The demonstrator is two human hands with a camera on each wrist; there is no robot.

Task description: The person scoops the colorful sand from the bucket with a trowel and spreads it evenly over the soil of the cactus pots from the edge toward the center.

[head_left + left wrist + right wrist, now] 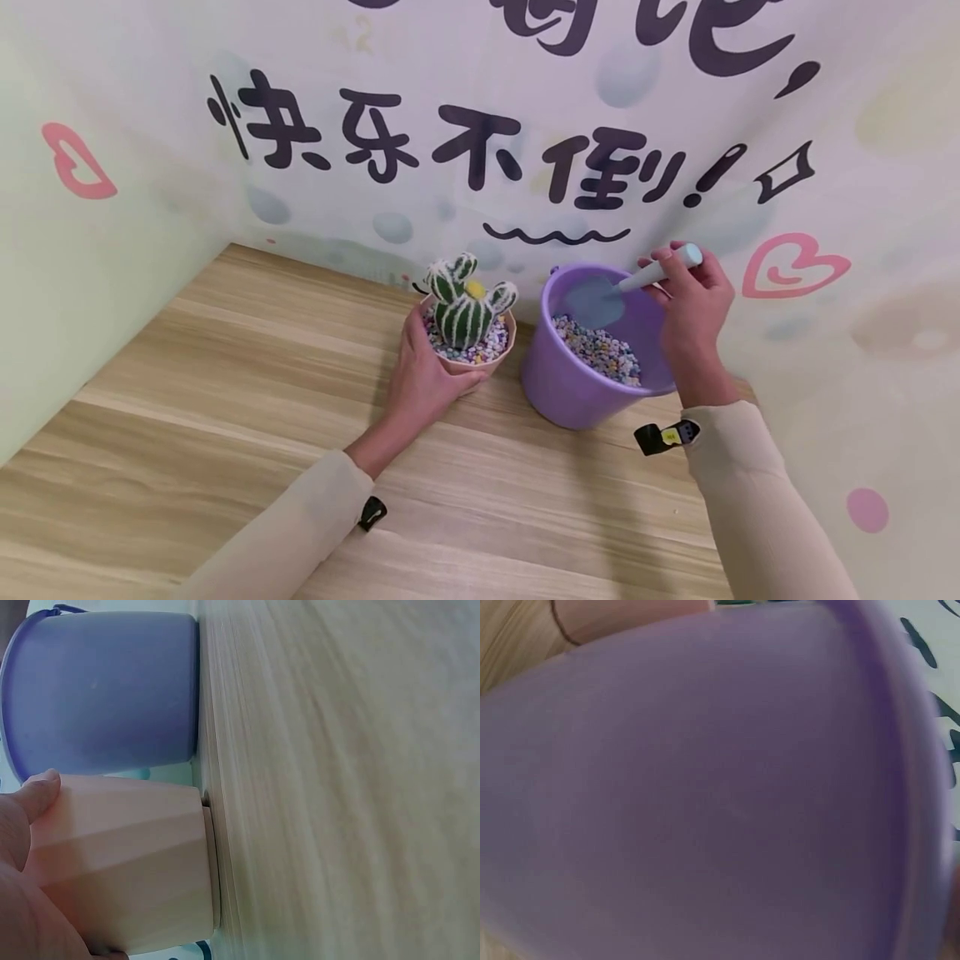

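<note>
I have the left hand (423, 379) clamped round the pot (135, 862) on the table (262, 400), probably steadying its cactus (463, 323). Just right stands the bucket (573, 383), pebbles (607, 354) inside; my right hand (696, 304) grips the shovel (636, 279), apparently tilted to reach over the rim.

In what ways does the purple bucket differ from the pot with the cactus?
The bucket is purple and larger, while the pot is pale pinkish and smaller.
The bucket is smooth and round; the pot has flat facets.
The pot has a cactus standing in it, while a trowel reaches into the bucket.
Both are upright and hold small multicoloured stones.
</note>
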